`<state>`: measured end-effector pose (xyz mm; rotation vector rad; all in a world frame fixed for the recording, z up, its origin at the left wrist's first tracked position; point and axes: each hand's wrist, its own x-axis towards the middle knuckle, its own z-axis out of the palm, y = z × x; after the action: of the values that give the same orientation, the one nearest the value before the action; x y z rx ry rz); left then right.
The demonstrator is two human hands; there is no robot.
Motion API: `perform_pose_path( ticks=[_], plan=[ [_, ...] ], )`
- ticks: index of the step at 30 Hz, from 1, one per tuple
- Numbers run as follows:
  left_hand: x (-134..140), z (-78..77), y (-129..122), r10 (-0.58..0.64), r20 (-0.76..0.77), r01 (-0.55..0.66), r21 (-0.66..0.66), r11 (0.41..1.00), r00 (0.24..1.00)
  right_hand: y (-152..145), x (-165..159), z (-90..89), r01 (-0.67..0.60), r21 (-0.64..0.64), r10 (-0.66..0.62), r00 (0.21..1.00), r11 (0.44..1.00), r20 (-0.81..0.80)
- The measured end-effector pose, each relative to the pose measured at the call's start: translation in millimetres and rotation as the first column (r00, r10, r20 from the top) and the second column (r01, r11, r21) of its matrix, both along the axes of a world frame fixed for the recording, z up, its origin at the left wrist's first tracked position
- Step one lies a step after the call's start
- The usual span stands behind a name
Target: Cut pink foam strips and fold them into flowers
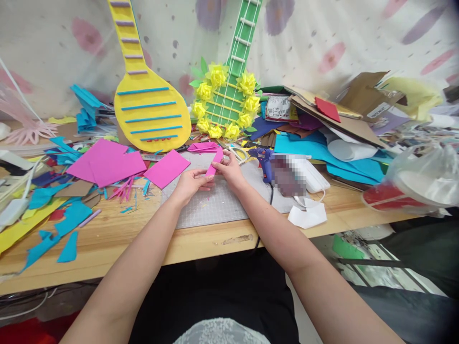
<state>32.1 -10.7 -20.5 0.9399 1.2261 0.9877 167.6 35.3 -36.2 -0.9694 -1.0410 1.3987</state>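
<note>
Between my two hands is a narrow strip of pink foam sheet, held slanted above the grey cutting mat. My left hand pinches its lower end, while my right hand grips it along the right side. Other folded pink pieces lie just beyond my fingers. A square pink sheet rests on the mat's left edge, and larger pink sheets are farther left. Scissors lie behind my right hand, partly hidden. To their right is a blue glue gun.
A yellow lute-shaped craft and a green one with yellow flowers lean at the back. Blue scraps litter the left. Cardboard and paper pile up at right, near a bagged red-and-white tub. One item is pixelated.
</note>
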Motion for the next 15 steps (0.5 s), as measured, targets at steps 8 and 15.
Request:
perform_pose_path(
  ticks=[8,15],
  plan=[
    [-3.6,-1.0,-0.5,0.051,-0.064,-0.049,0.040,0.998,0.997,0.3,3.2,2.0,0.045,-0.024,-0.045,0.999,0.999,0.005],
    [-10.3,7.9,-2.2,-0.016,-0.142,0.015,-0.007,1.000,0.990,1.7,5.3,1.9,0.092,-0.047,-0.093,0.996,0.995,-0.018]
  ],
)
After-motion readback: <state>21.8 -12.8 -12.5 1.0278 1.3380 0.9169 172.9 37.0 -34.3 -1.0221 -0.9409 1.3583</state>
